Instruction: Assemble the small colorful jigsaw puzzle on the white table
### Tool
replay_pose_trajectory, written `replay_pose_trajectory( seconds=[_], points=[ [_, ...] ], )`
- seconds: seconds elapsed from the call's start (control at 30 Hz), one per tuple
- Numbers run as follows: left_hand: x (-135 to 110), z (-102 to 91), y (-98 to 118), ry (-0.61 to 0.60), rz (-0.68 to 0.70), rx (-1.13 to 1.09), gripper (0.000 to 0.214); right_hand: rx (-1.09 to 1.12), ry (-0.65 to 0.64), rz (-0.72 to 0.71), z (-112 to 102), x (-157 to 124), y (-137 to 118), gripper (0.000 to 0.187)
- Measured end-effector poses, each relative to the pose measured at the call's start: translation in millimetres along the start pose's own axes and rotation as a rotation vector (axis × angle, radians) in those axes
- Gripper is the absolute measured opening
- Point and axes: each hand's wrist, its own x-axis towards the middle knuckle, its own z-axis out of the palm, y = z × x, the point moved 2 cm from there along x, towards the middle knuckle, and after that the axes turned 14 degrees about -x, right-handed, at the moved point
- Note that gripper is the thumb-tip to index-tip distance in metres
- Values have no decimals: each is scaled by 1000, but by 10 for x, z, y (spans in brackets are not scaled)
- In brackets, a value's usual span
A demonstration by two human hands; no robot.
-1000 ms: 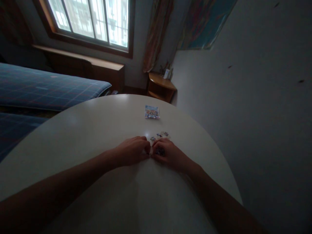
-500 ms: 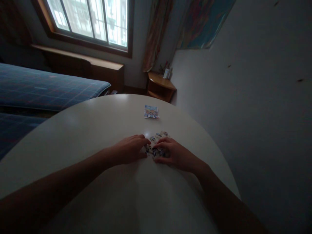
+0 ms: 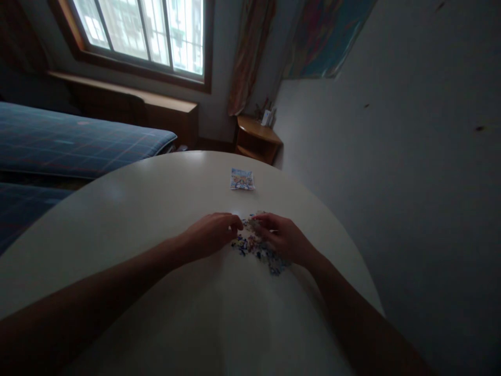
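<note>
Small multicoloured pieces (image 3: pixel 250 244), looking like jigsaw puzzle pieces, lie in a loose spread on the pale round table (image 3: pixel 164 196). Left of them is my left hand (image 3: pixel 215 232), its fingers curled in towards the thumb; whatever they may hold is hidden. On the other side, my right hand (image 3: pixel 284 237) reaches over the farther part of the spread. Its thumb and fingers are bent but apart, with pale pieces showing by the fingertips. Some pieces lie under and in front of that hand.
A small printed picture card or packet (image 3: pixel 242 179) lies on the far part of the table. Beyond the table are a blue checked mattress (image 3: pixel 86 141) at left and a wooden corner shelf (image 3: pixel 258 130). A white wall (image 3: pixel 391 183) runs along the right.
My right hand has shifted away from me and off the nearer pieces, uncovering a wider, more coloured spread. My left hand has moved slightly back, its fingers more curled.
</note>
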Motion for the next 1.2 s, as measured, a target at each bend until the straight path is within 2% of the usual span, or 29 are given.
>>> replay_pose_trajectory(
  seconds=[0.1,0.23,0.4,0.5,0.6,0.7,0.8,0.87,0.9,0.97,1.03,1.1,1.2],
  points=[
    [-27,19,-9,52,60,-9,25,44,-13,5,-26,-7,31,29],
    [-52,77,-78,55,146,-11,48,-93,-33,-16,-81,-14,83,27],
    [-50,179,-160,-33,188,24,54,-378,132,36,-79,38,213,28],
    [-51,233,-177,-27,232,58,53,-497,130,14,0,76,265,38],
    [-52,277,-182,15,276,67,49,-469,108,-51,56,94,261,30],
    [-37,302,-189,64,280,37,41,-325,26,-152,48,89,207,18],
    [-3,311,-204,95,278,-3,32,-246,-75,-139,-54,52,169,20],
    [15,312,-221,100,257,-12,27,-280,-109,-94,-170,-2,165,26],
    [18,309,-228,103,246,-12,25,-314,-132,-74,-230,-38,169,37],
    [9,299,-238,119,239,-13,27,-382,-259,10,-323,-123,196,78],
    [-12,290,-240,118,256,-1,40,-416,-394,54,-370,-206,211,102],
    [-27,294,-241,75,273,32,59,-419,-457,70,-376,-256,195,109],
    [-23,313,-244,12,291,65,67,-347,-458,37,-319,-246,101,92]
  ],
)
